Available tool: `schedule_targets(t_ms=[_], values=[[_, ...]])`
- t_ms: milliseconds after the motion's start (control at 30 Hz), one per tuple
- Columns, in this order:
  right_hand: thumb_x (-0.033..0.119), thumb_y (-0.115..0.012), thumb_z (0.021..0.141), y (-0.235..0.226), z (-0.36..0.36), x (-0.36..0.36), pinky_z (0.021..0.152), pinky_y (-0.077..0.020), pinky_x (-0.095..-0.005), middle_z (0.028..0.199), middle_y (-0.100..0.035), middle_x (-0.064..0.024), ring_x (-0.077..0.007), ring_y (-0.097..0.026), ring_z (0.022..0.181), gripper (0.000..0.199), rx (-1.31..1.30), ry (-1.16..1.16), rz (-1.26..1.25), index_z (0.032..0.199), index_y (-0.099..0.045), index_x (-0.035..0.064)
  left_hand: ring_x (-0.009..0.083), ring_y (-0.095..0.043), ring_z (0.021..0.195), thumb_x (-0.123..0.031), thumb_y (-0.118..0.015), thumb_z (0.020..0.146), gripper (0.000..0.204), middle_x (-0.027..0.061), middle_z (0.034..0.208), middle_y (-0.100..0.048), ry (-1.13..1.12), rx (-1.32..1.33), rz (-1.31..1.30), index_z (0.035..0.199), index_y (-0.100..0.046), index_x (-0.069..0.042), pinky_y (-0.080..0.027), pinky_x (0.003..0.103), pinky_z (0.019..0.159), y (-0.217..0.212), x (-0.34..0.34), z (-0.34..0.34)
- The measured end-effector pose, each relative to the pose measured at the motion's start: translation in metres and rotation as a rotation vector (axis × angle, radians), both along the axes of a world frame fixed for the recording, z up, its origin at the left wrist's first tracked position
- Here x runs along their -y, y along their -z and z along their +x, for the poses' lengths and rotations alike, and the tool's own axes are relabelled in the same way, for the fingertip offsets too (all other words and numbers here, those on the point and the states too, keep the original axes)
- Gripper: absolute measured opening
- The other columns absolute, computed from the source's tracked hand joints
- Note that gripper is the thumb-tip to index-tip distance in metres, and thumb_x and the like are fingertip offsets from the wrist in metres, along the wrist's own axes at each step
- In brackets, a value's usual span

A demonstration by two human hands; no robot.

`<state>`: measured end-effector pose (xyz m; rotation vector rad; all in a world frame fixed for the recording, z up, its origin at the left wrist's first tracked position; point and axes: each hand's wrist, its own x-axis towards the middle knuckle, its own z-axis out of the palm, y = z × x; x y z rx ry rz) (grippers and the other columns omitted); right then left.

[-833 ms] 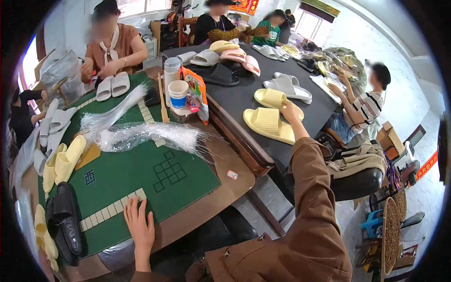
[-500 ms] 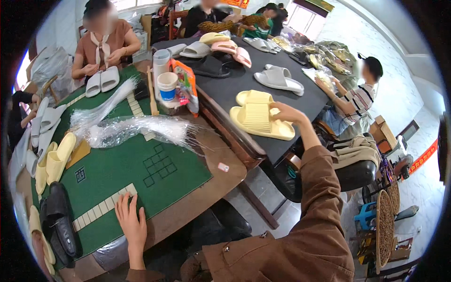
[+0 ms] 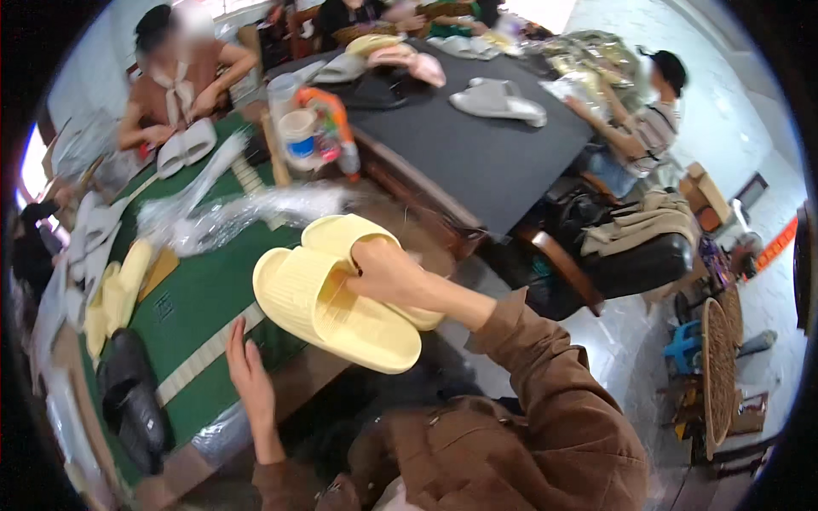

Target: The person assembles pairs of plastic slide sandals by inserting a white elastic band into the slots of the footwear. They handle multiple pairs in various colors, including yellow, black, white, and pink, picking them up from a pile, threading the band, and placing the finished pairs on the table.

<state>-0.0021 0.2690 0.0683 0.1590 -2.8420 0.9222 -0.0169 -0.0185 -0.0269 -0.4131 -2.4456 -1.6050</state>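
A pair of pale yellow slide slippers (image 3: 371, 336) with ribbed straps hangs in front of me, over the near edge of the green mat. My right hand (image 3: 388, 274) is closed on them, its fingers reaching in under the straps. My left hand (image 3: 253, 370) holds nothing; its fingers are stretched out beside the row of pale tiles (image 3: 204, 361) printed on the green mat (image 3: 200, 294). To the left of that hand lie black slippers (image 3: 135, 404), and beyond them another yellow pair (image 3: 118, 288).
A bundle of clear plastic strands (image 3: 256, 217) lies across the mat. Behind it are a paper cup (image 3: 299, 136) and an orange bag (image 3: 334, 119). Grey slippers (image 3: 498, 102) rest on the dark table (image 3: 409, 140). Co-workers sit around; one at far left handles white slippers (image 3: 186, 146).
My right hand has lifted the yellow slippers off the dark table and brought them left and nearer, over the green mat's edge. My left hand stays near the tile row, slightly turned.
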Motion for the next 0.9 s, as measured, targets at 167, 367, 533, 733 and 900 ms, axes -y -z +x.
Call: schedule_targets(t_ms=[167,367,533,733,900], values=[[0.029,-0.067,0.079,0.05,-0.022,0.079,0.064,-0.0508,-0.0447,0.072,-0.063,-0.028,-0.0396,-0.065,0.069,0.037,0.082,0.022,-0.162,0.08,-0.064,-0.0087,0.0281,-0.037,0.134,-0.02,-0.038,0.101,0.043,0.0164,0.142,-0.042,-0.095,-0.089,0.166,0.139,-0.041,0.001,-0.026,0.038,0.111,-0.014,0.006,0.011],[0.027,-0.068,0.082,0.072,-0.029,0.089,0.067,-0.0513,-0.0411,0.085,-0.066,-0.0214,-0.037,-0.064,0.075,0.036,-0.069,-0.234,-0.205,0.099,-0.062,-0.0044,0.0369,-0.028,0.137,-0.015,-0.046,0.097,0.047,0.0231,0.146,-0.03,-0.032,-0.095,-0.091,0.141,-0.036,0.0,-0.024,0.042,0.113,-0.019,0.01,0.012],[0.019,-0.062,0.089,0.042,-0.014,0.052,0.062,-0.0493,-0.0332,0.082,-0.065,-0.01,-0.0234,-0.062,0.069,0.025,0.004,-0.26,-0.344,0.103,-0.062,-0.0016,0.0392,-0.027,0.137,-0.018,-0.049,0.096,0.049,0.0236,0.147,-0.027,-0.005,-0.073,-0.176,0.14,-0.037,-0.002,-0.024,0.045,0.113,-0.009,0.003,0.011],[0.022,-0.051,0.098,-0.04,0.019,0.035,0.046,-0.0241,-0.0172,0.062,-0.048,0.0057,-0.0001,-0.036,0.053,0.023,0.493,-0.342,-1.122,0.097,-0.063,0.0018,0.0386,-0.029,0.137,-0.019,-0.053,0.093,0.047,0.0206,0.146,-0.034,0.016,-0.185,-0.337,0.136,-0.045,-0.001,-0.024,0.044,0.113,-0.029,0.002,0.007],[0.021,-0.055,0.096,-0.047,0.038,0.059,0.047,-0.0264,-0.0174,0.065,-0.053,0.0033,-0.0009,-0.04,0.055,0.019,0.606,-0.571,-1.05,0.093,-0.065,0.0045,0.0293,-0.041,0.132,-0.023,-0.057,0.092,0.06,0.02,0.138,-0.046,0.505,0.067,0.189,0.142,-0.035,0.002,-0.027,0.037,0.11,-0.086,-0.015,0.04]])
